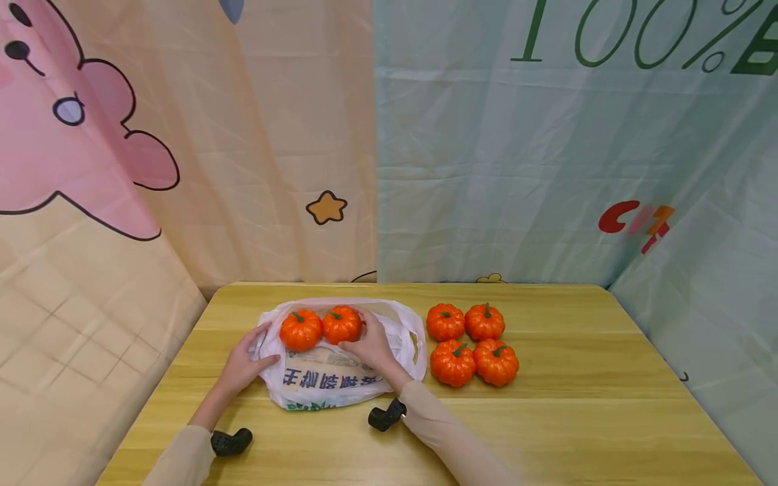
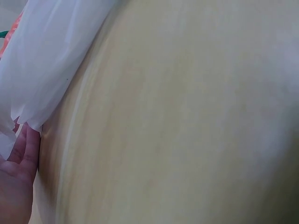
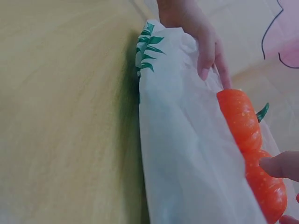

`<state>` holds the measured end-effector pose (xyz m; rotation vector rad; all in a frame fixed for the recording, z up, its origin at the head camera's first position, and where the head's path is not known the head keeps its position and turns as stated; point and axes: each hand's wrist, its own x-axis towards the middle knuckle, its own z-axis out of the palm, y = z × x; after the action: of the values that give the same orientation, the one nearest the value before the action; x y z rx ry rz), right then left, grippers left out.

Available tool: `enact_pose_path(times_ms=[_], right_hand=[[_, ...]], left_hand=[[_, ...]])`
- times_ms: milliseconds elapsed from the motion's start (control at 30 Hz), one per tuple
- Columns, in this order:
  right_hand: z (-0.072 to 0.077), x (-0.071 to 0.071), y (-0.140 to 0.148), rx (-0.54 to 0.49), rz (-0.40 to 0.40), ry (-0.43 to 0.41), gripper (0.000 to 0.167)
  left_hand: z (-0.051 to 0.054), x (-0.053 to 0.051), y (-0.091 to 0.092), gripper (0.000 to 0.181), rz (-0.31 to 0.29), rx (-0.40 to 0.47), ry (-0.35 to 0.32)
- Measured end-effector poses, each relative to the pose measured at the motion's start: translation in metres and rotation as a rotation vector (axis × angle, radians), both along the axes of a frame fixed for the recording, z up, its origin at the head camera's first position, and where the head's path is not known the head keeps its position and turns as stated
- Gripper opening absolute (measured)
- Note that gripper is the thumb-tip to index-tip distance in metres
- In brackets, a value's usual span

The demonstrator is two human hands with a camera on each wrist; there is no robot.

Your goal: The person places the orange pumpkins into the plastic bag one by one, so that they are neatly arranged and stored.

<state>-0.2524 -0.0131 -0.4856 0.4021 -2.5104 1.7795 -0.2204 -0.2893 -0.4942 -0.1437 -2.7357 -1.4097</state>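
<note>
A white plastic bag (image 1: 331, 398) with dark printed characters and a green leaf print lies on the table, its mouth spread open. Two small orange pumpkins with green stems sit side by side in its mouth, the left pumpkin (image 1: 300, 331) and the right pumpkin (image 1: 340, 325). My right hand (image 1: 372, 343) holds the right pumpkin between thumb and fingers; its thumb (image 3: 275, 166) presses on the orange skin. At the bag's left edge, my left hand (image 1: 242, 364) holds the plastic rim. Part of that hand is hidden by the bag in the left wrist view.
Right of the bag, several more orange pumpkins (image 1: 452, 363) stand in a close group on the wooden table (image 1: 608, 391). Printed curtains (image 1: 292, 135) hang behind the table's far edge and along both sides. Each wrist wears a black device (image 1: 231, 442).
</note>
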Motion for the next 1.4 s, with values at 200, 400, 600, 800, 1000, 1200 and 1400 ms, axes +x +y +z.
enact_pose_path(times_ms=[200, 400, 600, 800, 1000, 1200, 1400], right_hand=[[0.011, 0.013, 0.015, 0.009, 0.009, 0.047, 0.073], [0.019, 0.023, 0.03, 0.002, 0.021, 0.089, 0.072], [0.03, 0.033, 0.042, 0.014, -0.002, 0.118, 0.071], [0.043, 0.041, 0.054, 0.024, -0.015, 0.167, 0.07], [0.051, 0.049, 0.072, 0.013, -0.041, 0.243, 0.068], [0.062, 0.052, 0.094, 0.05, -0.077, 0.305, 0.067], [0.064, 0.061, 0.117, 0.103, -0.115, 0.315, 0.068]], left_hand=[[-0.001, 0.001, 0.0, 0.072, 0.002, 0.0, 0.003], [-0.001, 0.002, 0.001, 0.07, 0.008, 0.009, 0.022], [-0.001, 0.002, 0.002, 0.07, 0.004, 0.014, 0.028], [0.002, 0.002, 0.001, 0.071, 0.008, 0.008, 0.019], [0.001, 0.003, 0.001, 0.072, 0.006, 0.004, 0.015], [0.003, 0.0, 0.0, 0.071, 0.005, -0.002, 0.03], [0.0, -0.001, 0.0, 0.071, -0.008, 0.001, 0.029]])
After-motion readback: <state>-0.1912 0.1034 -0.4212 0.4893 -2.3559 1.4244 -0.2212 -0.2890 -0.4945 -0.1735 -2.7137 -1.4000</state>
